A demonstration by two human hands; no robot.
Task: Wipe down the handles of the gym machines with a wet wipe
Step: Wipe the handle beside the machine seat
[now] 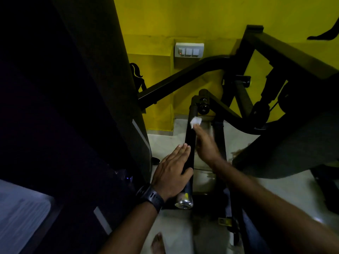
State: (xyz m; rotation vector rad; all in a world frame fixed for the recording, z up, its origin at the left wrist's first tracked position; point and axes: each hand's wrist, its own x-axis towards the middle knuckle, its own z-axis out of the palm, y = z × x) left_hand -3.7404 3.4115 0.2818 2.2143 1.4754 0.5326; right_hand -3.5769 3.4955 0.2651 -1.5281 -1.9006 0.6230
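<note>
At far left rose the dark bulk of a gym machine, too dim to read in detail. Next to it the left grip, a bare hand with a black wristwatch, lay flat against the long black padded handle bar. Its fingers were straight along the bar's left side and its thumb lay across the front, so it steadied the bar without clenching it. The bar ran from a shiny chrome end cap near the wrist up to a pivot by the yellow wall.

High on the bar, just below the pivot, a small crumpled white wet wipe was touching the padding. The right grip held it at the fingertips; the hand was blurred, so exactly how the fingers closed could not be made out. A white switch plate sat on the wall above, and black frame tubes crossed to the right.

The step in hand appeared to be wiping this handle, with the wipe at its upper end. The next move likely called for drawing the wipe down the padding toward the chrome cap. The left grip covered the lower stretch and would have to shift clear.
</note>
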